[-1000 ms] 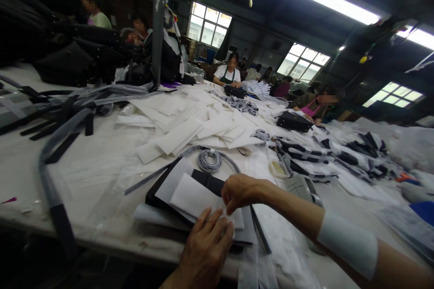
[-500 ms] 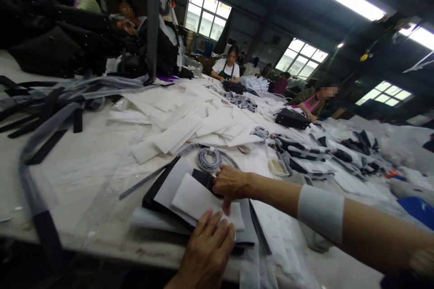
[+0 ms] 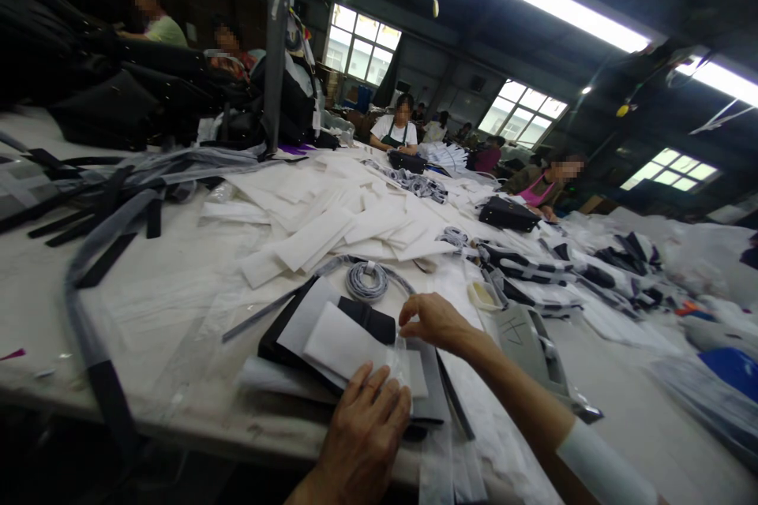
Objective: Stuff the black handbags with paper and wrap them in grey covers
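Note:
My left hand [image 3: 368, 430] lies with its fingers flat on a white foam sheet [image 3: 340, 343] near the table's front edge. My right hand [image 3: 437, 323] is just beyond it, thumb and fingertips pinched together at the top of a strip of clear tape [image 3: 402, 359]. That strip runs down over the foam sheet toward my left fingertips. Beneath the foam are a grey sheet [image 3: 302, 319] and a black bag-like piece [image 3: 273, 343]. A black strap or flap [image 3: 367, 319] sticks out by my right fingers.
A coiled grey strip [image 3: 367, 282] sits behind the bag piece. A grey tape dispenser [image 3: 524, 343] stands to the right. White sheets [image 3: 332, 221] pile up beyond, and black straps [image 3: 106, 252] lie at left. Co-workers [image 3: 398, 126] sit further back.
My right hand has lifted off the foam sheet and shifted right, with its forearm swung down, uncovering the clear tape and the dispenser. The left hand stays on the foam.

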Motion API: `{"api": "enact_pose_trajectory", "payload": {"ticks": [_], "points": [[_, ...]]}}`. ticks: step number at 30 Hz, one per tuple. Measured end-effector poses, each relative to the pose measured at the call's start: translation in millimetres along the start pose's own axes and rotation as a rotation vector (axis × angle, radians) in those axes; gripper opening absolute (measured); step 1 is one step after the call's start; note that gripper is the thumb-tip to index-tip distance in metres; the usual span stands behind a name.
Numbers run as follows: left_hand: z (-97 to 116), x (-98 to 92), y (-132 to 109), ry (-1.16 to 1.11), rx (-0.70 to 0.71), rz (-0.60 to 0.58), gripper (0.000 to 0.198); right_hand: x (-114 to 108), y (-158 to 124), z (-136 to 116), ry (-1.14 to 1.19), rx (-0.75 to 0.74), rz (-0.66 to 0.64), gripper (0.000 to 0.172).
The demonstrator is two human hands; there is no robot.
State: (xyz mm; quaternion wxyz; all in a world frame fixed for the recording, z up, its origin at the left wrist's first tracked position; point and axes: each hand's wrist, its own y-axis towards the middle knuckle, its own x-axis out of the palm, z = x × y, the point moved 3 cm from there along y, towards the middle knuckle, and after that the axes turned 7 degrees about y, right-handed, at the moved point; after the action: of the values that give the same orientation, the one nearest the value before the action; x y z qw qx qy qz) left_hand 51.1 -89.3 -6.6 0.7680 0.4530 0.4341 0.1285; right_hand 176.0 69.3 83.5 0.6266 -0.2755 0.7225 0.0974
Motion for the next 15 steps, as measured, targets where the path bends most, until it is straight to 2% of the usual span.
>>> {"api": "enact_pose_trajectory", "payload": {"ticks": [4, 7, 11, 15], "points": [[1, -0.1, 0, 0.007, -0.015, -0.014, 0.027, 33, -11, -2, 0.086, 0.023, 0.088, 0.010], [1, -0.1, 2, 0.008, -0.027, -0.010, 0.026, 45, -11, 0, 0.111, 0.073, 0.161, 0.015], [2, -1.7, 5, 0.026, -0.006, 0.002, 0.024, 46, 2, 6, 0.120, 0.154, 0.204, 0.019], [1, -3.9, 7, 0.039, 0.007, -0.005, 0.023, 33, 13, 14, 0.178, 0.213, 0.212, 0.016]]}}
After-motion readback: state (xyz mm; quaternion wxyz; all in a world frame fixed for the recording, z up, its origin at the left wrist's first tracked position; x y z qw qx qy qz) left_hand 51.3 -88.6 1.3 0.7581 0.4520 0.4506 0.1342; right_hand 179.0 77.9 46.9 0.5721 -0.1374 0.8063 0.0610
